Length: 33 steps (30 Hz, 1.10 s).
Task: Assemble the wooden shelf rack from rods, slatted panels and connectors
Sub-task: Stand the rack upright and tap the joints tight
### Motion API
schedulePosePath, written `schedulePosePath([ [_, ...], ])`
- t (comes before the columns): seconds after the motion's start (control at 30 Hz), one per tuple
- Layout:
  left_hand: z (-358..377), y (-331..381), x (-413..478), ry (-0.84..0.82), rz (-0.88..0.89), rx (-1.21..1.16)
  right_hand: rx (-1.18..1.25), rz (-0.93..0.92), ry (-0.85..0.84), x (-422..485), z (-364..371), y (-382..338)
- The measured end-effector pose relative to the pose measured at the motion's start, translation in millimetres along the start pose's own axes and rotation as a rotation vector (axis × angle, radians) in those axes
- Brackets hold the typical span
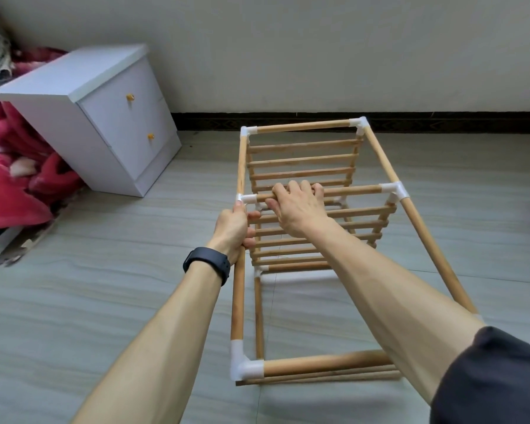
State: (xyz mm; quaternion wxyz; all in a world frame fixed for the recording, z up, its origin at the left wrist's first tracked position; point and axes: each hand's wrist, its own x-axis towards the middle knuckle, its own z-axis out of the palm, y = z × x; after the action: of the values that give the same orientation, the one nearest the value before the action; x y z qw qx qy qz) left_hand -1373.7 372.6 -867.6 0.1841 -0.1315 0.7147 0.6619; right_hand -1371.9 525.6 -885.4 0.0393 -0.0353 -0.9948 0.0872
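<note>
Rack lies on its side on the grey floor, from the centre to the right of the frame. Its long rods run from the lower edge up toward the wall.

My left fingers are curled tight round the left rod, just below the white connector at its middle. The thumb points up that rod to the connector.

My right fingers are hooked over the cross rod near its left end, palm down, gripping it. The two hands sit just beside each other at that joint, in the middle of the frame.

Behind the cross rod the far panel stands with its slats level, up to the rack's top corners. The near panel shows below my right wrist. More white connectors cap the corners, one large at bottom centre.

A black watch is on my left wrist. A dark sleeve fills the lower right corner.

At upper left a white nightstand with two yellow knobs stands on the floor, well apart from the rack. A red blanket is heaped at the left edge beside it.
</note>
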Motion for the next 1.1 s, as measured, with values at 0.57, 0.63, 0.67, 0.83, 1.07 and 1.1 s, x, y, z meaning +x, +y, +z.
schedulePosePath([
  [0.57, 4.5, -8.8, 6.5, 0.060, -0.051, -0.017, 0.032, 0.049, 0.079, -7.5, 8.3, -2.4],
  [0.63, 2.3, -7.1, 3.6, 0.041, -0.088, -0.095, 0.037, 0.042, 0.101, -10.1, 10.8, -0.9],
  [0.67, 0.4, -5.4, 2.5, 0.025, -0.107, -0.140, 0.037, 0.039, 0.111, -11.1, 11.5, -0.7],
  [0.83, -9.1, 0.3, -3.8, 0.001, -0.138, -0.192, 0.043, 0.041, 0.119, -16.3, 13.9, -2.3],
  [1.07, -6.6, -0.6, -8.4, -0.023, -0.156, -0.079, 0.040, 0.036, 0.170, -31.5, 19.1, -4.9],
  [1.1, -6.1, -1.0, -7.3, -0.021, -0.161, -0.069, 0.042, 0.028, 0.187, -33.9, 20.2, -5.7],
])
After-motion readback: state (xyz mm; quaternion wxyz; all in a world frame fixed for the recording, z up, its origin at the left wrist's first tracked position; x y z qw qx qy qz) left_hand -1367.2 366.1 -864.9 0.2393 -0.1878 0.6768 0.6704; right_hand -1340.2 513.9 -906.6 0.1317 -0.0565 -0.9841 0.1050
